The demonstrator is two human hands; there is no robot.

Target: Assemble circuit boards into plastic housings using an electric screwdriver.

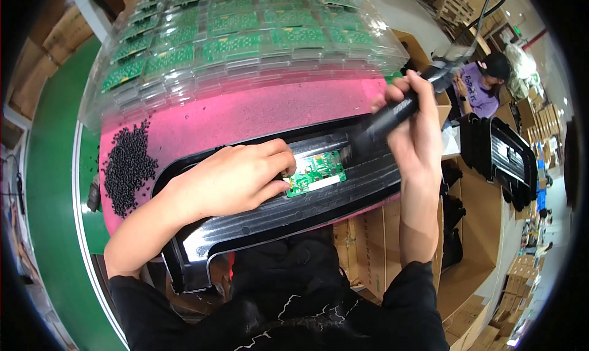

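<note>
A long black plastic housing (264, 219) lies hollow side up in front of me. Inside it sits a green circuit board (314, 174) with a white strip along its near edge. My left hand (245, 176) reaches over the housing, fingers bent and pinching at the board's left end; what lies under the fingertips is partly hidden. My right hand (414, 118) is wrapped round a black electric screwdriver (392, 116), held above the right part of the housing. Its lower end is smeared by motion and points down toward the board's right side; the bit cannot be made out.
Stacked clear trays (245, 59) of green boards stand at the back of the pink mat (257, 102). A pile of small black screws (127, 167) lies at left. Cardboard boxes (383, 246) stand near right. Beyond are more black housings (500, 154) and a person in purple (481, 90).
</note>
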